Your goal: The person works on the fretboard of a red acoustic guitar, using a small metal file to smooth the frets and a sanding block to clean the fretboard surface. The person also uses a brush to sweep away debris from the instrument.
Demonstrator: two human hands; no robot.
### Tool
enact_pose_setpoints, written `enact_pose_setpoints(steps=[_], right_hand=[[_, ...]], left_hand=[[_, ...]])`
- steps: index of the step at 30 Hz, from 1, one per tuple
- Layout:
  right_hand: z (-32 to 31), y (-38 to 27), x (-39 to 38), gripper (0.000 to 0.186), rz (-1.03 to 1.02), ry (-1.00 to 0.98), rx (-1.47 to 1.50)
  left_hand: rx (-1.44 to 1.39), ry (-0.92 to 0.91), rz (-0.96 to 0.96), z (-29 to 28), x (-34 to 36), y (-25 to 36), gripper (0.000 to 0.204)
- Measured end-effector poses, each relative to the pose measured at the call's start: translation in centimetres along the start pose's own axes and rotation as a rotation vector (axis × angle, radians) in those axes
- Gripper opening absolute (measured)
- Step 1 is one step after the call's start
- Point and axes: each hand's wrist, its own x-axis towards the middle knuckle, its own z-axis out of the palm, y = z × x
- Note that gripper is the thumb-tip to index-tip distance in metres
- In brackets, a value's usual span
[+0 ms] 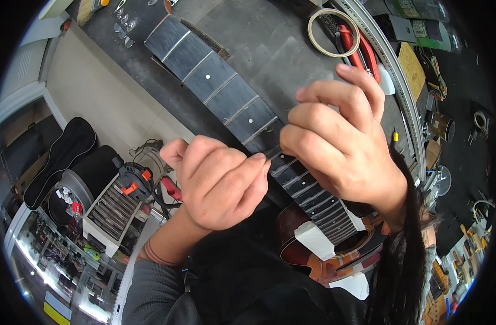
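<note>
A dark guitar fretboard (226, 100) with pale dots and light crosswise lines runs from the upper left down to an acoustic guitar body (318, 269) at the lower right. Over the middle of the neck, my left hand (221, 181) is closed, thumb and forefinger pinched at the board's near edge. My right hand (340, 130) hangs just right of it, thumb and forefinger drawn together above the board, the other fingers curled loosely. A thin line shows between the two sets of fingertips; whether it is a loose strip or part of the board I cannot tell.
On the grey bench lie a tape roll (311, 33), red-handled pliers (371, 57) and a long metal ruler (391, 59). White paper pieces (314, 242) cover part of the guitar body. Left of the bench are a black guitar case (61, 162) and a black-and-orange tool (137, 179).
</note>
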Motion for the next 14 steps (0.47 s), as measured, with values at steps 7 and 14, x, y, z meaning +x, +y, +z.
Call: enact_pose_setpoints(steps=[7,14], right_hand=[[1.6,0.7,1.4,0.027,-0.022,0.108,-0.086],[0.5,-0.4,0.2,0.027,-0.011,0.035,-0.021]], left_hand=[[0.082,0.085,0.01,0.6,0.2,-1.2,0.034],[0.033,-0.013,-0.001,-0.4,-1.1,0.2,0.034]])
